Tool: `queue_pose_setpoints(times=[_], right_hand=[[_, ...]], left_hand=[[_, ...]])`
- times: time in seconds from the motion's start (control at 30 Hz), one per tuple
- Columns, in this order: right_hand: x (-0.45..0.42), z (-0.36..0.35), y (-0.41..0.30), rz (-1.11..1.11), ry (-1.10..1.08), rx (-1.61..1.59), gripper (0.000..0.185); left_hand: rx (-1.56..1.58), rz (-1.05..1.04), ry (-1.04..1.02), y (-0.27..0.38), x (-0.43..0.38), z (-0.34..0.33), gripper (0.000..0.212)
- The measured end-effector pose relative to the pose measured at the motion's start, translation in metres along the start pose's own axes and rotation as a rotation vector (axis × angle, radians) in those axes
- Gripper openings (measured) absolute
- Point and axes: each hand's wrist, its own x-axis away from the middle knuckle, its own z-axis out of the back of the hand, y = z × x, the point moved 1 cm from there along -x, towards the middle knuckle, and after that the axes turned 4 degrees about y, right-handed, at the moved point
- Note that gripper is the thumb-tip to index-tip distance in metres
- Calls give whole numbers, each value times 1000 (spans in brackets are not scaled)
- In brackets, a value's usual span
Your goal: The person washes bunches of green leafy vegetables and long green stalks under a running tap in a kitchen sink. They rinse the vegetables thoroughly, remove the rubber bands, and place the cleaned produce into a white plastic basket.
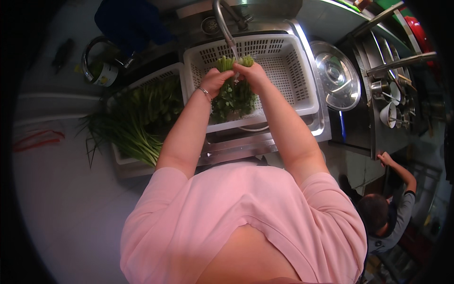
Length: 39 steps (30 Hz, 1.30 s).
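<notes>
My left hand (215, 82) grips one part of a bunch of leafy green herbs (232, 97) by the stems, and my right hand (252, 75) grips the stems beside it. The two hands nearly meet at the thumbs. Water runs from the curved metal faucet (224, 26) onto the stems between them. The leaves hang down towards me inside a white perforated plastic basket (298, 78), which sits in a stainless steel sink. The leaves hide part of the basket's floor.
Left of the sink, another white basket (122, 156) holds long green stalks (131, 136) and leafy greens. A round metal lid (335, 74) lies right of the sink, before a steel counter with bowls (388, 114). A person (376, 213) is at the lower right, a hand on the counter's corner.
</notes>
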Motion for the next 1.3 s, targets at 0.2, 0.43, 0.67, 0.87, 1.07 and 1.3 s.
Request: queue_pose_setpoints(times=[0.2, 0.43, 0.67, 0.87, 1.07, 1.3], right_hand=[[7, 0, -11, -130, 133, -369, 14], [-6, -2, 0, -1, 32, 17, 16], [-7, 3, 3, -6, -15, -105, 13], [1, -2, -3, -61, 38, -67, 13], [4, 4, -4, -74, 9, 61, 11], [0, 8, -4, -107, 20, 187, 10]], left_hand=[[71, -3, -49, 1, 0, 4, 18], [-72, -82, -200, -2, -6, 6, 17], [-47, -70, -110, -1, -4, 7, 19], [-17, -36, 18, -6, -2, 13, 22], [-187, -36, 44, -10, -4, 9, 23], [-304, -68, 75, -2, -7, 14, 14]])
